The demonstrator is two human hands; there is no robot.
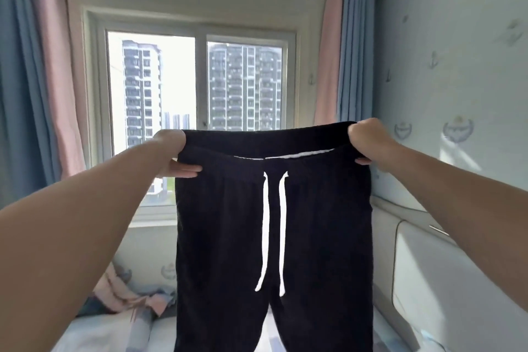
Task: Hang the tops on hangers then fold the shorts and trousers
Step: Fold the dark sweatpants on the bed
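In front of the window (197, 80), black trousers (274, 237) hang straight down toward six o'clock, the left hand (174, 156) gripping the waistband's nine o'clock end, the right hand (367, 141) its three o'clock end.

Matt black knitted cloth trousers (228, 237), soft and slightly fuzzy, flat white woven drawstring (283, 231), smooth clear window glass (243, 83), matt pink and blue cloth curtains (48, 66), matt printed wallpaper (457, 51), soft crumpled bedding (128, 303)
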